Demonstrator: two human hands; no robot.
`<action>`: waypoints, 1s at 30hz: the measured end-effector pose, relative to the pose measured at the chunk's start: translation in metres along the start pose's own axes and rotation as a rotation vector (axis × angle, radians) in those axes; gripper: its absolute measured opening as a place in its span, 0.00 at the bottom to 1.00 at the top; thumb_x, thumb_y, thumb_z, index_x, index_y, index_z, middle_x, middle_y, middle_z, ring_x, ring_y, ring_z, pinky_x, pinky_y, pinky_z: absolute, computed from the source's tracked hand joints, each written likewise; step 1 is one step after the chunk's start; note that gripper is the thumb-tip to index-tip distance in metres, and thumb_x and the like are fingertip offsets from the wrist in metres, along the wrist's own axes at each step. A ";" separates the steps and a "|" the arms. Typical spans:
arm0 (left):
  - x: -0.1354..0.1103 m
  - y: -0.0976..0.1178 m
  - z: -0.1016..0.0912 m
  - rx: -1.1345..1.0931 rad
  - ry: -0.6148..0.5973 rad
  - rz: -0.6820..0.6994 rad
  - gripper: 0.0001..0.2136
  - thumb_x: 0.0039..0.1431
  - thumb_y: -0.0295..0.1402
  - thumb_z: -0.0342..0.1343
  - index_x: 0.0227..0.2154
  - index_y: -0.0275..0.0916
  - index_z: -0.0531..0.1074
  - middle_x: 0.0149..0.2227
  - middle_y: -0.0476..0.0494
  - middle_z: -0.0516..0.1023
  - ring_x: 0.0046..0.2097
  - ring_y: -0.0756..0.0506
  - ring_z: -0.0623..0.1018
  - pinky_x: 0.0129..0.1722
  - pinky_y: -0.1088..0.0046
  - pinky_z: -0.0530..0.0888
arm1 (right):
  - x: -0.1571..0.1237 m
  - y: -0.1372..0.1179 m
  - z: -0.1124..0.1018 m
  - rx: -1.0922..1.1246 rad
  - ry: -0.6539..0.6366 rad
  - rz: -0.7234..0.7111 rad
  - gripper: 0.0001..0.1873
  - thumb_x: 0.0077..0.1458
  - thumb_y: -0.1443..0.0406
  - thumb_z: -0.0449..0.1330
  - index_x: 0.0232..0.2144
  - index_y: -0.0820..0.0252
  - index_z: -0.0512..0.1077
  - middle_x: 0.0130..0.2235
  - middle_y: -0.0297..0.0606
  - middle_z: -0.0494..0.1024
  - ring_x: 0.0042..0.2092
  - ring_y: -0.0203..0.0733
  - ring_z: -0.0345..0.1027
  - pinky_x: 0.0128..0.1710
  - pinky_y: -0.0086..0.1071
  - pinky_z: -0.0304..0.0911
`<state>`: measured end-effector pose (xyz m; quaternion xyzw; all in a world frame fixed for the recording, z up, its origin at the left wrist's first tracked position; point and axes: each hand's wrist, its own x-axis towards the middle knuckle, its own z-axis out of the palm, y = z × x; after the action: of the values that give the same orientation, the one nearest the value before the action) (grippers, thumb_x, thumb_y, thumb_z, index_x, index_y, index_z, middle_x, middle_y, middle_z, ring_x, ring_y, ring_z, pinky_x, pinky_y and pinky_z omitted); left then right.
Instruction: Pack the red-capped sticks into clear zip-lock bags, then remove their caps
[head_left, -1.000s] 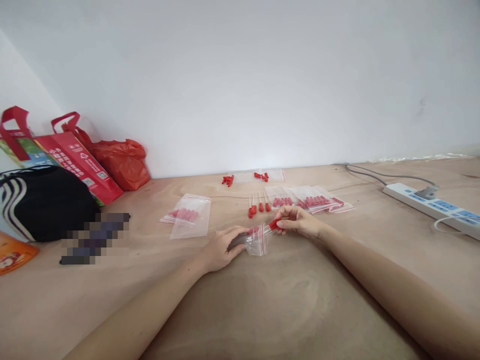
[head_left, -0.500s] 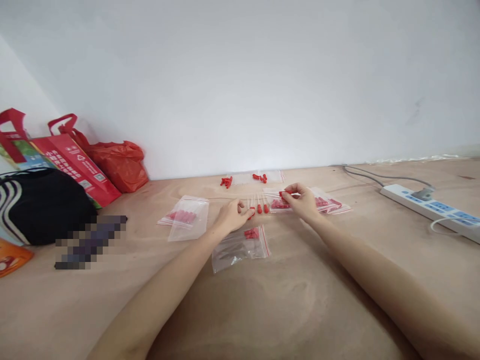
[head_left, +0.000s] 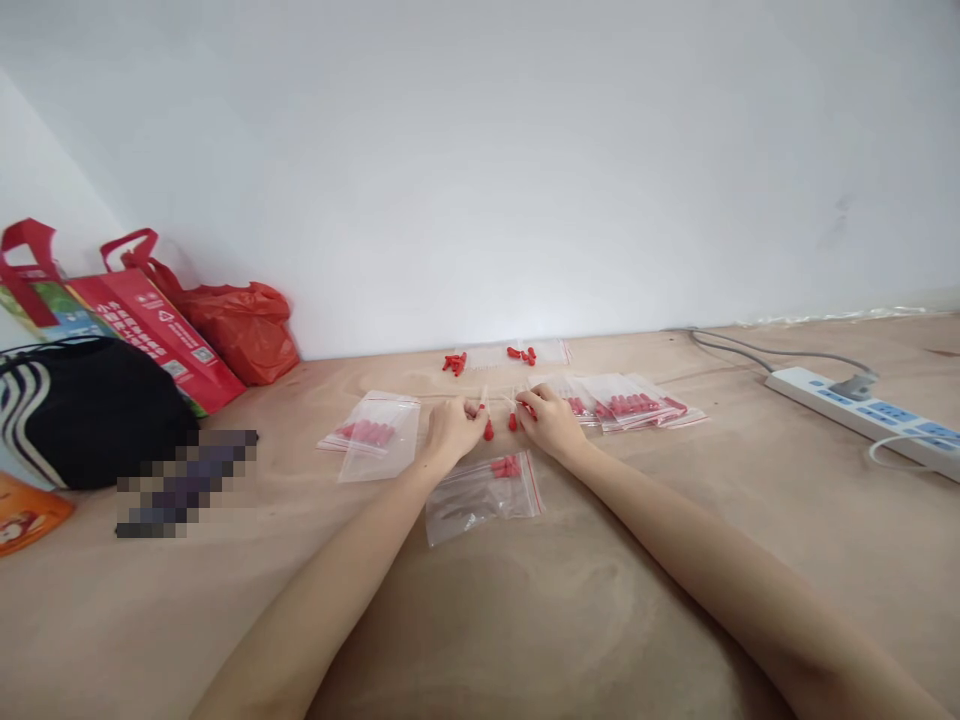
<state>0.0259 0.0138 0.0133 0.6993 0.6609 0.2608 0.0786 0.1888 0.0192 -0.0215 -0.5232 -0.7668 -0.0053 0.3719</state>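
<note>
Small red-ended pieces with thin pale stems stand between my hands. My left hand (head_left: pixel 454 428) is closed at the fingertips on a red-ended piece, with another red-ended piece (head_left: pixel 488 432) just beside it. Opposite, my right hand (head_left: pixel 556 424) has its fingers curled in on a red piece (head_left: pixel 528 407), mostly covered by the fingers. A further red-ended piece (head_left: pixel 513 421) sits at its fingertips. Nearer me lies a clear zip bag (head_left: pixel 469 500), with several small red pieces (head_left: pixel 506 466) at its upper right.
Filled zip bags (head_left: pixel 637 405) overlap on the right; more bags (head_left: pixel 375 440) lie left. Loose red pieces (head_left: pixel 454 364) are near the wall beside a flat bag (head_left: pixel 484 355). A power strip (head_left: pixel 862 410) stands far right. Shopping bags (head_left: pixel 161 320) and a black bag (head_left: pixel 97 410) occupy the left.
My right hand has moved left and down from above the filled bags to the red-ended pieces. My left hand has shifted slightly left, and the pieces between my hands have changed position.
</note>
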 end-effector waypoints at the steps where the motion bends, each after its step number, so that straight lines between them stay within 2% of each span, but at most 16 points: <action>1: 0.000 -0.003 0.000 0.002 -0.002 -0.011 0.07 0.47 0.34 0.52 0.21 0.37 0.70 0.25 0.45 0.75 0.31 0.46 0.74 0.32 0.73 0.65 | -0.001 -0.001 0.001 -0.003 -0.009 -0.004 0.12 0.54 0.67 0.48 0.37 0.60 0.70 0.36 0.42 0.69 0.35 0.40 0.65 0.34 0.30 0.58; 5: 0.000 -0.011 0.005 0.001 -0.035 -0.032 0.08 0.46 0.36 0.54 0.18 0.38 0.68 0.22 0.47 0.74 0.29 0.46 0.74 0.30 0.73 0.66 | -0.003 -0.004 0.006 -0.015 -0.034 -0.008 0.12 0.53 0.65 0.50 0.37 0.60 0.71 0.36 0.42 0.70 0.34 0.39 0.65 0.34 0.30 0.58; 8: -0.002 -0.012 0.009 -0.003 -0.031 -0.022 0.09 0.48 0.39 0.53 0.22 0.38 0.67 0.24 0.47 0.73 0.30 0.46 0.74 0.31 0.73 0.66 | -0.005 -0.006 0.005 -0.021 -0.037 -0.002 0.12 0.52 0.64 0.51 0.36 0.59 0.71 0.35 0.41 0.71 0.34 0.39 0.66 0.34 0.30 0.57; 10: -0.005 -0.011 0.010 -0.004 -0.012 -0.001 0.10 0.48 0.40 0.54 0.27 0.38 0.67 0.29 0.46 0.73 0.34 0.45 0.73 0.34 0.71 0.67 | -0.005 -0.006 0.002 -0.028 -0.017 0.021 0.11 0.53 0.63 0.51 0.35 0.59 0.71 0.35 0.40 0.72 0.34 0.39 0.66 0.34 0.30 0.57; 14: -0.010 -0.010 0.012 0.001 -0.004 0.213 0.18 0.43 0.44 0.58 0.36 0.39 0.65 0.41 0.43 0.67 0.45 0.43 0.68 0.44 0.68 0.65 | -0.006 -0.004 -0.008 -0.036 0.091 0.102 0.10 0.52 0.61 0.52 0.31 0.58 0.72 0.32 0.38 0.73 0.31 0.38 0.65 0.35 0.33 0.55; 16: -0.010 -0.009 0.014 0.013 -0.027 0.327 0.23 0.41 0.47 0.58 0.39 0.40 0.64 0.44 0.42 0.65 0.48 0.41 0.66 0.47 0.66 0.63 | -0.011 -0.001 -0.014 0.013 0.123 0.113 0.10 0.52 0.62 0.52 0.29 0.58 0.71 0.30 0.37 0.72 0.29 0.37 0.64 0.34 0.32 0.55; 18: -0.008 -0.006 0.017 0.047 -0.028 0.375 0.24 0.41 0.50 0.57 0.39 0.42 0.64 0.45 0.43 0.65 0.49 0.40 0.65 0.48 0.64 0.62 | -0.019 0.003 -0.019 0.089 0.122 0.079 0.09 0.51 0.63 0.52 0.27 0.59 0.71 0.27 0.36 0.71 0.28 0.36 0.63 0.32 0.31 0.55; 21: -0.003 0.003 0.020 0.109 -0.037 0.378 0.24 0.43 0.52 0.55 0.39 0.42 0.65 0.42 0.44 0.69 0.48 0.40 0.67 0.48 0.61 0.60 | -0.036 0.006 -0.028 0.199 0.083 -0.010 0.10 0.52 0.63 0.51 0.25 0.60 0.70 0.22 0.34 0.68 0.25 0.34 0.60 0.28 0.28 0.54; 25: -0.001 0.014 0.022 0.120 -0.090 0.350 0.24 0.44 0.50 0.54 0.41 0.41 0.64 0.42 0.43 0.71 0.47 0.39 0.68 0.48 0.60 0.59 | -0.056 0.004 -0.036 0.237 0.025 -0.102 0.08 0.52 0.64 0.52 0.26 0.59 0.70 0.22 0.33 0.66 0.24 0.33 0.58 0.27 0.28 0.53; 30: -0.005 0.018 0.022 0.049 -0.054 0.370 0.16 0.46 0.37 0.54 0.40 0.41 0.66 0.40 0.46 0.73 0.46 0.42 0.69 0.49 0.64 0.60 | -0.062 0.001 -0.039 0.214 0.004 -0.129 0.06 0.51 0.66 0.53 0.25 0.59 0.68 0.22 0.32 0.66 0.24 0.32 0.57 0.28 0.29 0.52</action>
<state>0.0522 0.0116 0.0014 0.8174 0.5247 0.2361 0.0300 0.2228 -0.0455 -0.0297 -0.4301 -0.7943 0.0514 0.4259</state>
